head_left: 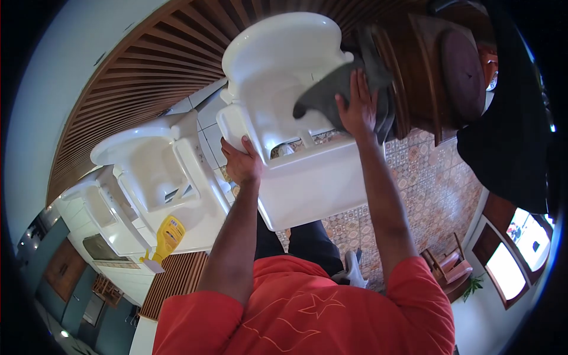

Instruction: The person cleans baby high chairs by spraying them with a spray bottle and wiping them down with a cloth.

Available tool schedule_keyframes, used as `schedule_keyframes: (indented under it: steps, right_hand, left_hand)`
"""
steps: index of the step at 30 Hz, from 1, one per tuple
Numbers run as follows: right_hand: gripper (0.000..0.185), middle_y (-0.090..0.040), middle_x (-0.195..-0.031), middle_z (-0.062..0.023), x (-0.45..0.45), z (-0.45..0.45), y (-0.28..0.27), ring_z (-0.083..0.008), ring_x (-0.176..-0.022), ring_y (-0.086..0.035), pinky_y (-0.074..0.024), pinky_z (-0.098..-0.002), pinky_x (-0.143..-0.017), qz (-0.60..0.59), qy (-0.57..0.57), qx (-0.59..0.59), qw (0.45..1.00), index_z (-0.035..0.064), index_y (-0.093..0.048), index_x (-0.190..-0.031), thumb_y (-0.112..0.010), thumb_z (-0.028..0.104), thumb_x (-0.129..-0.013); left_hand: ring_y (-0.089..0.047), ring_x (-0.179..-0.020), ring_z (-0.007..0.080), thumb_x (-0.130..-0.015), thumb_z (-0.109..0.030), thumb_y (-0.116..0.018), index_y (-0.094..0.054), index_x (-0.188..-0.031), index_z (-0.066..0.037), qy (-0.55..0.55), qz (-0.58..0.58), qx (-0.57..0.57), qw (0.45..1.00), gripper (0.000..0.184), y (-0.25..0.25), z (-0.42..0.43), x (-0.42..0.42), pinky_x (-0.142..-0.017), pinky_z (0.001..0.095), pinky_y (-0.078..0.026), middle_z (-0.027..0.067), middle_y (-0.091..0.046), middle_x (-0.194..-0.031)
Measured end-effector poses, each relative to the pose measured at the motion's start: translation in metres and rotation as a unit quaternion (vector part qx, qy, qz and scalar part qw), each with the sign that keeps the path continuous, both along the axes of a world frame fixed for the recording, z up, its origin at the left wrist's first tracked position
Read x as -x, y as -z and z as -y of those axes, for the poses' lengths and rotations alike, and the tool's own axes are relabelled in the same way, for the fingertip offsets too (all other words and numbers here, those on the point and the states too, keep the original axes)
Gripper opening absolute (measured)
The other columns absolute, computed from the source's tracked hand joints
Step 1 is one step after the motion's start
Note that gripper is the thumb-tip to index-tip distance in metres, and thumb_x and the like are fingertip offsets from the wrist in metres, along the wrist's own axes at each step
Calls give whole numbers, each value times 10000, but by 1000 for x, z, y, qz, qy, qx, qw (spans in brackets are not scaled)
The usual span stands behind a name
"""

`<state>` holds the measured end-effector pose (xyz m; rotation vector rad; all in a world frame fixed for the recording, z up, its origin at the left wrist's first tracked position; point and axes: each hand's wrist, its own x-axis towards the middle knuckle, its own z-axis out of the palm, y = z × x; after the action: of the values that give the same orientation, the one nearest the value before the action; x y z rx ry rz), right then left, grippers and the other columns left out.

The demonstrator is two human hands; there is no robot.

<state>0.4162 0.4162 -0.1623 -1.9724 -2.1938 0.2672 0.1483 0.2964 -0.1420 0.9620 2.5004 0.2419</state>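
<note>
A white plastic high chair (284, 56) with a flat tray (316, 186) stands right in front of me. At the tray's left corner, my left hand (241, 163) grips the chair's armrest, thumb on top and the other fingers partly hidden at its outer side. My right hand (358, 112) is at the chair's right side, holding a dark grey cloth (328, 92) under its palm and outstretched fingers. One end of the cloth hangs over into the seat; the rest drapes over the right armrest, which it hides.
More white high chairs (133, 148) stand in a row to the left. A yellow spray bottle (170, 236) lies on the nearer one's tray. Wooden slats (136, 71) line the wall behind. Dark wooden chairs (435, 71) stand close on the right, above patterned floor tiles (426, 171).
</note>
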Motion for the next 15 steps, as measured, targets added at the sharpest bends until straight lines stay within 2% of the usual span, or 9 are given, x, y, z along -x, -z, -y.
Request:
schedule_keyframes:
  steps: [4,8,10,14,15]
  right_hand:
    - [714,-290,-1576,-104,-13,17,1,-285,-1426,-329,-259,-555,-1131,7,-5,0,1000,114,-261,-1532,-579,306,-923]
    - [625,-334,-1557,-99,-34,99,-10,-296,-1388,-390,-308,-510,-1103,-7,20,-8,1000,109,-328,-1509,-541,278,-947]
    - [549,-356,-1543,-116,-42,142,-16,-308,-1385,-391,-311,-493,-1105,-12,64,46,997,64,-393,-1470,-504,256,-967]
    - [565,-359,-1536,-147,-46,219,-16,-304,-1400,-368,-300,-488,-1116,21,107,35,993,29,-417,-1446,-510,280,-949]
    - [543,-358,-1526,-181,-40,235,-19,-340,-1386,-377,-307,-490,-1110,3,151,33,988,0,-423,-1431,-496,264,-962]
  left_hand:
    - [-597,-1037,479,-972,-475,-419,-288,-1394,34,4,-8,5,1000,673,-2,1,-1,-848,553,-514,282,-476,-1339]
    - [-602,-1021,487,-973,-479,-411,-288,-1391,39,2,14,16,1000,677,-7,0,-3,-848,562,-511,283,-484,-1325]
    - [-608,-1004,488,-976,-484,-398,-288,-1385,46,6,11,8,1000,678,-5,2,-2,-836,562,-518,283,-495,-1301]
    - [-617,-994,477,-977,-479,-399,-295,-1371,51,16,16,-11,1000,669,-6,4,-1,-823,562,-524,280,-504,-1285]
    - [-620,-989,473,-976,-475,-404,-308,-1356,51,14,21,-9,1000,656,-6,4,0,-816,561,-527,276,-512,-1270]
